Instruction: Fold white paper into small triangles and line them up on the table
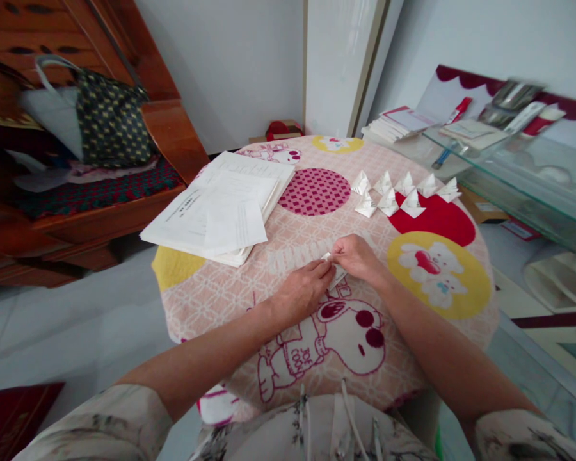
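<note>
A small folded piece of paper [337, 276] lies on the patterned tablecloth in front of me, partly covered by my fingers. My left hand [303, 289] rests on it, its fingers close together and pressing the paper against the cloth. At the paper's upper end, my right hand [355, 257] pinches the edge between thumb and fingers. Beyond my right hand, several folded paper shapes [388, 203] with pointed tips stand in two rows. To the left is a stack of printed paper sheets [206, 205], with a smaller loose sheet [242, 224] on top.
The round table wears a pink tablecloth [211, 294] with cartoon figures. At the right stands a glass shelf [523, 186] with a metal bowl [513, 96] and more papers [398, 125]. A wooden bench [168, 128] with a dotted bag [112, 118] is on the left.
</note>
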### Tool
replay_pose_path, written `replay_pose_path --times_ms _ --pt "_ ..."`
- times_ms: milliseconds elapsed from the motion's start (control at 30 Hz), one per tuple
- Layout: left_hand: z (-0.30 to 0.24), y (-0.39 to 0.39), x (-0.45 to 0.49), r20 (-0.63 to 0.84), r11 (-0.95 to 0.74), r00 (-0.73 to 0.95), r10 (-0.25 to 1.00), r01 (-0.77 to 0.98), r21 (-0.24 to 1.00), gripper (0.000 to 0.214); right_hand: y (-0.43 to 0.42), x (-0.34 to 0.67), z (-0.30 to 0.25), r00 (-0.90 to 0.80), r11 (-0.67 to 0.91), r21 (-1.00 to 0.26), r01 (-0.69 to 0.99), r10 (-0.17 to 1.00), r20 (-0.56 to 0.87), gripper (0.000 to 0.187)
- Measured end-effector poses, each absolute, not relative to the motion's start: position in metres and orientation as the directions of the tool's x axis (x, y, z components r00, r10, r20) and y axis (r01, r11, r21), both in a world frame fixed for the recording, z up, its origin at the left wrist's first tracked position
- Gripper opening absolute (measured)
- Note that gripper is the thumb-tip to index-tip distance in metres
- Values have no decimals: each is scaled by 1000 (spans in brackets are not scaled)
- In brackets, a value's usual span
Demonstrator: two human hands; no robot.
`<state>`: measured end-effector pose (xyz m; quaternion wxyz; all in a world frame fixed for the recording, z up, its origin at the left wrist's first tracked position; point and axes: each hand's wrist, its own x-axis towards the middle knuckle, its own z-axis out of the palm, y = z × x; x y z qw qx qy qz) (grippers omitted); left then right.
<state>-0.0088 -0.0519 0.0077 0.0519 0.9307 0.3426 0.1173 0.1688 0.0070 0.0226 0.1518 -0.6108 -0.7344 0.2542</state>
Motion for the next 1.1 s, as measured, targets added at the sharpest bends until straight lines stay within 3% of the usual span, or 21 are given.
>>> replay_pose_path --times_ms 167,333,733,900,1100 --pt "3 -47 -13 209 -774 746 632 602 195 37 4 178 28 -176 20 -690 724 972 -156 10" --pt "2 -43 -15 217 -790 760 613 588 176 44 -3 188 36 -160 -86 -712 697 949 -271 7" --pt "9 -41 -13 166 -783 766 622 600 163 45 -9 184 34 -203 66 -597 800 965 -165 4" --pt "8 -41 -13 142 -782 769 623 606 145 46 -7 195 32 -231 74 -613 786 956 -181 7" --pt "7 -41 -13 131 -782 771 623 606 146 46 -9 213 39 -196 -157 -715 681 902 -384 7"
